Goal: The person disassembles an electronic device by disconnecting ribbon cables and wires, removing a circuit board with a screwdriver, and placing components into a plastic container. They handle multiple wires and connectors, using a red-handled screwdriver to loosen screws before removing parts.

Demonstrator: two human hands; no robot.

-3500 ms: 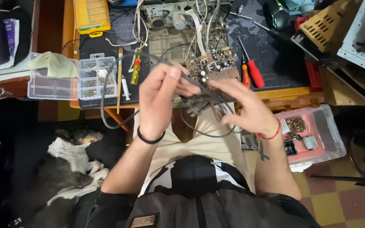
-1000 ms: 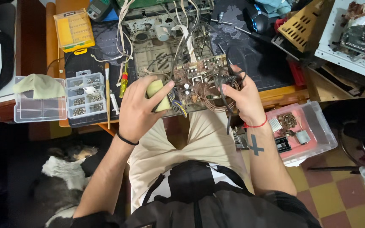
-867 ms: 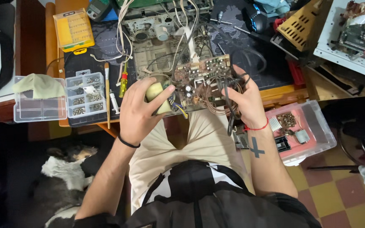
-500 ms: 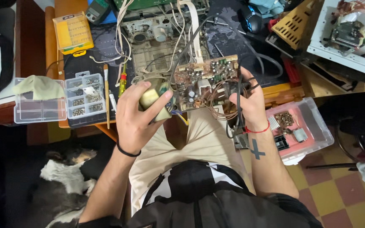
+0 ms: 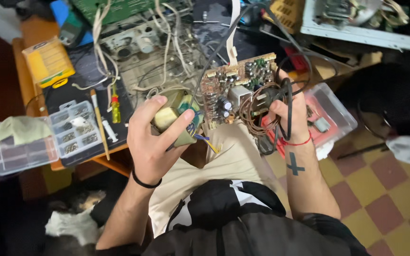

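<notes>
Left hand (image 5: 150, 142) clamped on the yellow-taped metal transformer (image 5: 174, 121) mid-frame, right hand (image 5: 288, 114) clamped on the brown component-studded circuit board (image 5: 236, 87) and black cable, both lifted off the cluttered wooden desk (image 5: 36, 54) since a second ago.

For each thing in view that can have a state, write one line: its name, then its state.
Brown circuit board: lifted, tilted, held by right hand.
Yellowish taped transformer block: gripped in left hand, wired to the board.
Clear plastic compartment box: open, parts inside.
Yellow flat case: closed.
</notes>
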